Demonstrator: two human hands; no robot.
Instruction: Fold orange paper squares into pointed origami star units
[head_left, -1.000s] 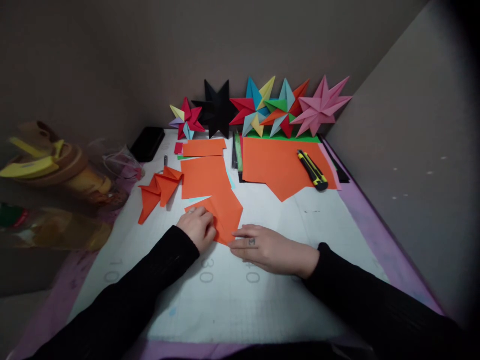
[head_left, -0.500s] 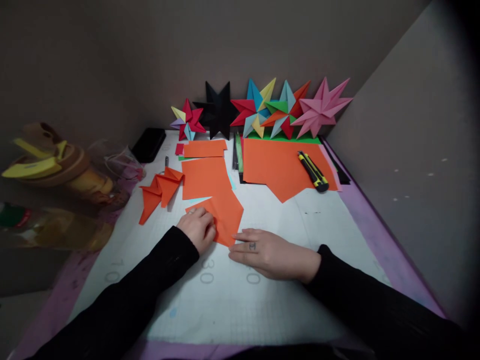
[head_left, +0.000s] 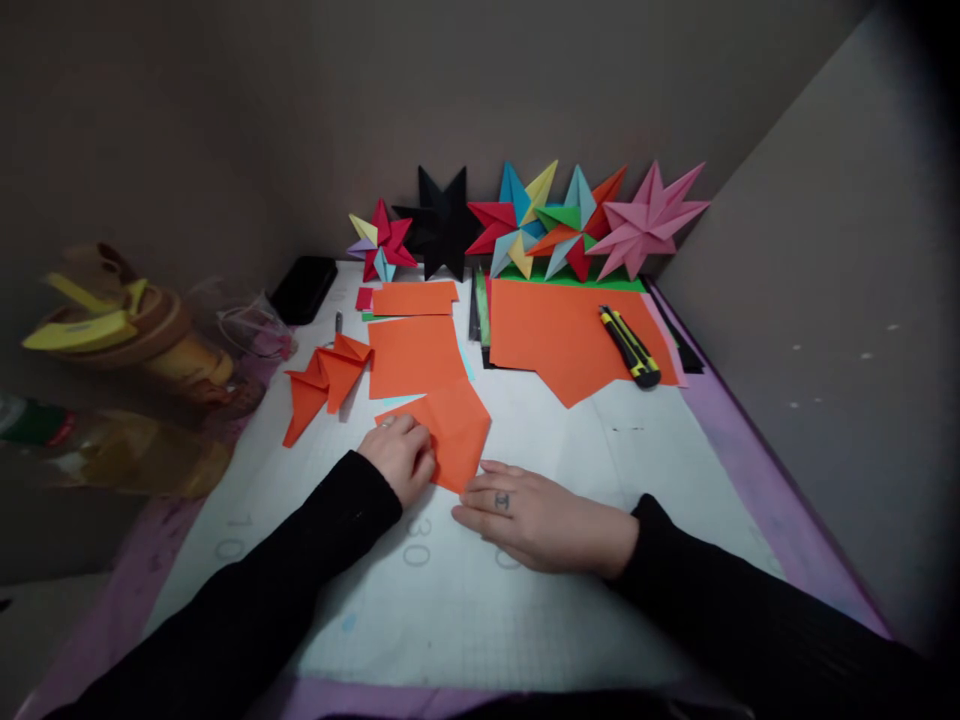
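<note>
A folded sheet of orange paper (head_left: 461,430) lies on the white gridded mat, its lower point towards me. My left hand (head_left: 399,455) is closed with curled fingers over the sheet's left part, pressing it down; the fingertips are partly hidden. At the sheet's lower right edge, my right hand (head_left: 525,510) rests with fingers stretched out, the tips at the paper's bottom corner. To the left sit two joined orange folded pieces (head_left: 328,380). Just beyond the sheet is another orange paper (head_left: 412,355), with a narrow orange strip (head_left: 415,298) behind it.
Several folded paper stars (head_left: 521,225) lean along the back wall. A yellow-black utility knife (head_left: 630,348) lies on a large orange sheet (head_left: 551,330) over a paper stack. On the left are a black phone (head_left: 304,290), a brown cup (head_left: 176,340) and a bottle (head_left: 142,455).
My right hand has slid slightly down and left along the paper's lower edge. My left hand stays on the sheet. The whole view has shifted slightly.
</note>
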